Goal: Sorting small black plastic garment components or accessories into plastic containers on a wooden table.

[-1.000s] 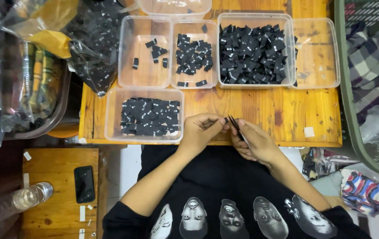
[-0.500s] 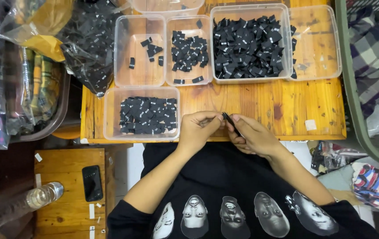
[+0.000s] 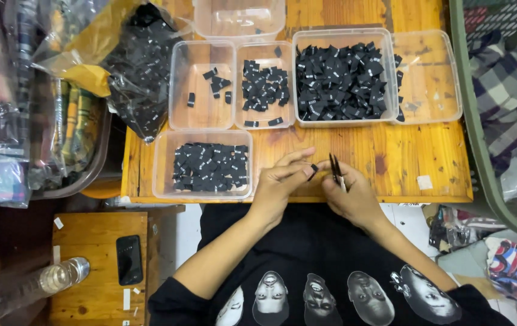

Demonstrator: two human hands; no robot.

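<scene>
A: Which step is seen to be in hand?

B: A small black label (image 3: 313, 169) is pinched in the left hand (image 3: 279, 184), at the wooden table's (image 3: 391, 160) near edge; slim dark snips (image 3: 335, 170) are gripped closed-fisted by the right hand (image 3: 352, 196).

A: What is called for next?

B: Probably steadying, blades brought to the label. Beyond, labels are sorted in clear trays (image 3: 162, 163).

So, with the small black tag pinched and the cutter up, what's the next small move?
Probably bring the small black fabric tag in the left hand between the blades of the black thread snips in the right hand: tag and blades sit just apart, above the wooden table's edge.
</scene>
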